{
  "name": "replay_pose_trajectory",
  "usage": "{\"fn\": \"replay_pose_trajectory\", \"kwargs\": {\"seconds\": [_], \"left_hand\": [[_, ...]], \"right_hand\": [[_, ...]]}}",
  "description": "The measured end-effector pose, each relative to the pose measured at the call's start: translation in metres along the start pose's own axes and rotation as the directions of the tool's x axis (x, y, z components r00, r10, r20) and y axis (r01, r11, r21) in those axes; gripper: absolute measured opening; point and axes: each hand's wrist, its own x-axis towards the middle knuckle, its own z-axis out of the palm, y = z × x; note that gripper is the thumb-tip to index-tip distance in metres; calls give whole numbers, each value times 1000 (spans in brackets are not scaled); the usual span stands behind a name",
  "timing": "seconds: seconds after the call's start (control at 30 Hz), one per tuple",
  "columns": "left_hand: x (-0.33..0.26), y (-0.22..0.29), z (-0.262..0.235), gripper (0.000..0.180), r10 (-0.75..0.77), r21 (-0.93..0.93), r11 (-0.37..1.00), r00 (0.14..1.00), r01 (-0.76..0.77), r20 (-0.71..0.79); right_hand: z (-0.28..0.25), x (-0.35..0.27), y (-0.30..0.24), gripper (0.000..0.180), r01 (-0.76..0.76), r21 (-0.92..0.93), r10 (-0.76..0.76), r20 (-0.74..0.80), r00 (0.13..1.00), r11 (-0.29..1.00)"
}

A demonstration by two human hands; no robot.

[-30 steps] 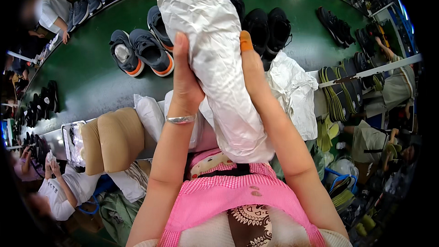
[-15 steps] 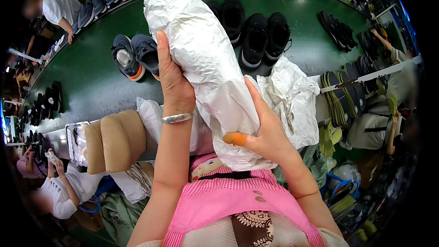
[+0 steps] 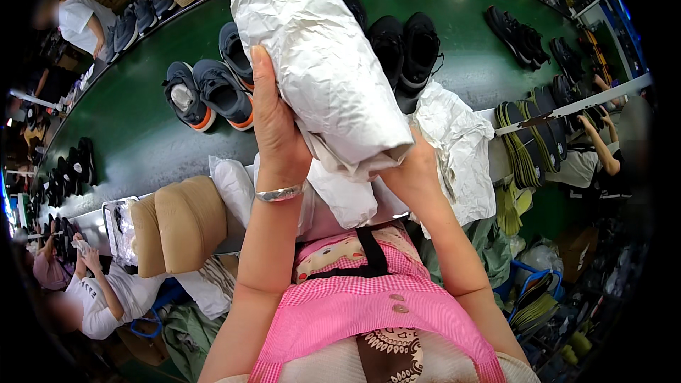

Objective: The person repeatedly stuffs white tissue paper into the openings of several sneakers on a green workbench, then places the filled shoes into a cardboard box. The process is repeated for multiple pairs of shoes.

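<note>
A: L hand (image 3: 277, 124) seen curled firmly round the side of the white paper bundle (image 3: 319, 64), thumb laid along the top, fingers hidden underneath. R hand (image 3: 417, 167) set at the near end, by the turned-in paper edge; its fingertips are covered, so whether a pinch is being made there can't be made out.

B: And the bundle itself?

A: Held up off the green table (image 3: 142, 117), tilted, far end toward upper L. Contents fully hidden. Step in hand, prob.: near end being folded under.

B: Next move calls for what?

A: A steady L grip, one'd judge, and the loose edge pressed flat w/ R. If pulled too hard, thin paper might be torn.

B: Close by?

A: Folded white paper (image 3: 344, 198) seen just below the bundle; crumpled paper (image 3: 457, 149) lies beside R wrist.

B: Containers, quick?

A: Grey shoe w/ orange sole (image 3: 198, 115), upper L: white wad (image 3: 182, 96) tucked inside. No wad seen in its neighbour (image 3: 221, 89). Clear plastic pack (image 3: 117, 227), far L: contents too blurred to be named.

B: Further out?

A: Black shoes (image 3: 417, 46) stood beyond the bundle, tan rounded pads (image 3: 188, 223) stacked L, dark insoles w/ green edges (image 3: 521, 142) piled R.
</note>
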Motion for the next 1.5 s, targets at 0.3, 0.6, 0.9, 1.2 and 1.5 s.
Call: {"fn": "replay_pose_trajectory", "kwargs": {"seconds": [0.3,0.6,0.9,1.2,1.5], "left_hand": [[21,12,-30,46,206,162,968,976,-193,-65],[8,-4,-41,38,16,302,953,1000,-9,-21],[14,-7,-42,47,-210,-269,937,975,221,70],[13,-26,-53,45,-440,-167,865,875,473,200],[53,-56,-54,44,-83,16,996,945,93,-317]], "right_hand": [[-22,-7,-24,34,-262,39,252,173,952,964],[-32,-10,-35,19,-176,367,185,10,983,913],[-7,-27,6,29,133,-15,-134,-65,989,991],[-27,-17,48,28,25,-143,-57,-224,973,989],[-61,-64,42,24,-483,129,479,64,876,866]]}}
